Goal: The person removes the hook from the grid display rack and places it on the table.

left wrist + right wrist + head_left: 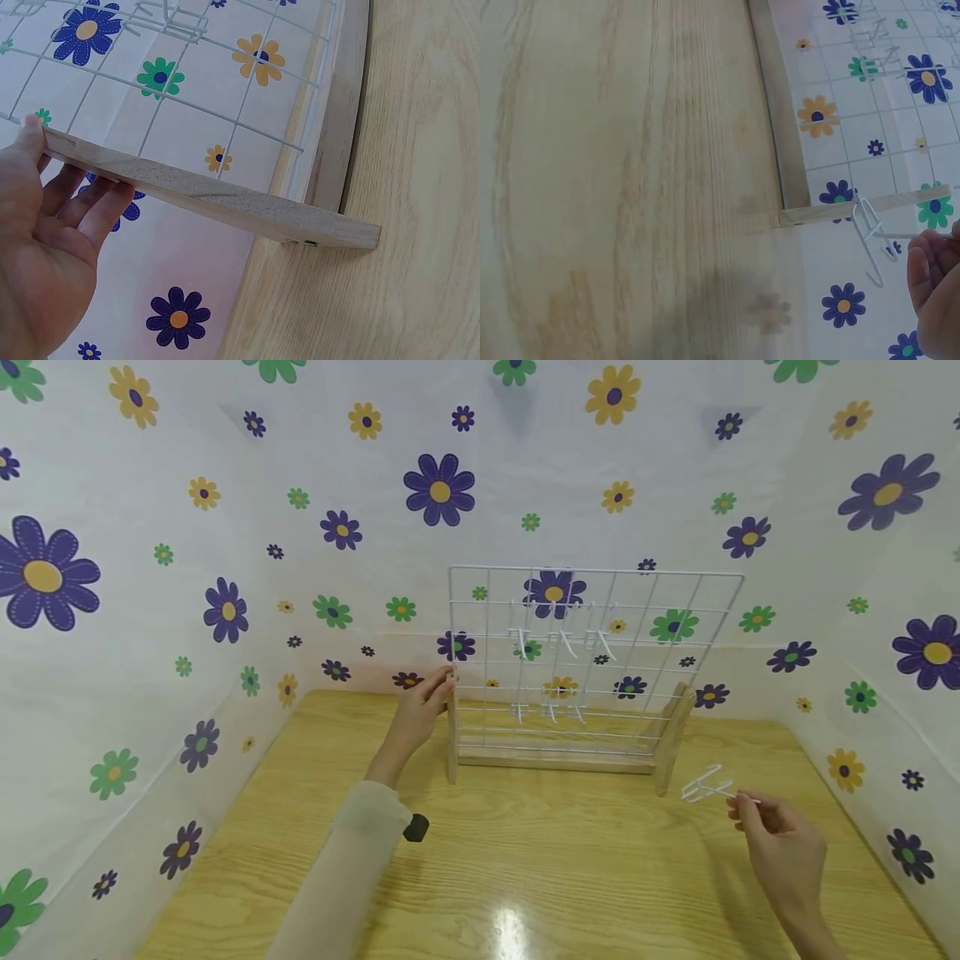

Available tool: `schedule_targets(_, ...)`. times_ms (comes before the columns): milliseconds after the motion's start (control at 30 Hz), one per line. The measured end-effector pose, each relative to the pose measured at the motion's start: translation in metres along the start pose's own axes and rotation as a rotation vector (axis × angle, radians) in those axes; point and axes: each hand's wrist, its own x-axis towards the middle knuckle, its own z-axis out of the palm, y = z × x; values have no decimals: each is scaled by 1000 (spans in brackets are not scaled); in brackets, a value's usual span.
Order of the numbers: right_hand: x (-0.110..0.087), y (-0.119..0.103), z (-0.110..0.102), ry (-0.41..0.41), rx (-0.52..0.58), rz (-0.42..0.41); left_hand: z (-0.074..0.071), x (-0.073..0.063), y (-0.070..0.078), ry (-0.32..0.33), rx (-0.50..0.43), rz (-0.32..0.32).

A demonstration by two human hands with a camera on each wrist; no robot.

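Note:
A white wire grid rack (596, 571) stands upright in a wooden base (555, 760), with several white hooks hung on it in two rows. My left hand (416, 706) grips the top of the base's left wooden side post (202, 191); the left wrist view shows thumb and fingers on opposite sides of the wood. To the right of the rack, my right hand (787, 847) pinches the stem of a loose white wire hook (703, 787). That hook is held in the air, its bent wire end pointing towards the rack and apart from the grid.
The rack stands on a wood-grain table (465, 860), near a white backdrop (510, 468) printed with flowers that closes off the back and both sides. The right wooden side post (672, 739) rises between the grid and my right hand. A small black object (416, 827) shows beside my left sleeve.

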Motion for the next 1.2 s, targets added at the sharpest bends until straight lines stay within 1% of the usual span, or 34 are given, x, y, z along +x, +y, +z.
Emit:
schedule_targets(133, -3, 2, 1, -5, -20, 33, 0, 0, 1, -4, 0, 5)
schedule_targets(367, -9, 6, 3, -25, -55, 121, 0, 1, 1, -2, 13, 2)
schedule_targets(533, -14, 7, 4, -61, -87, 156, -1, 1, -1, 1, 17, -12)
schedule_targets(667, -17, 10, 4, -93, -129, 165, -1, 0, -2, -2, 13, -32)
schedule_targets(800, -19, 12, 4, -116, -157, 161, 0, -1, -2, -1, 14, -33)
schedule_targets(1033, -22, 12, 4, -124, -165, 179, 0, 0, -2, 4, 10, -34)
schedule_targets(1200, -24, 14, 3, -141, -206, 171, 0, -1, 0, 6, 16, -25)
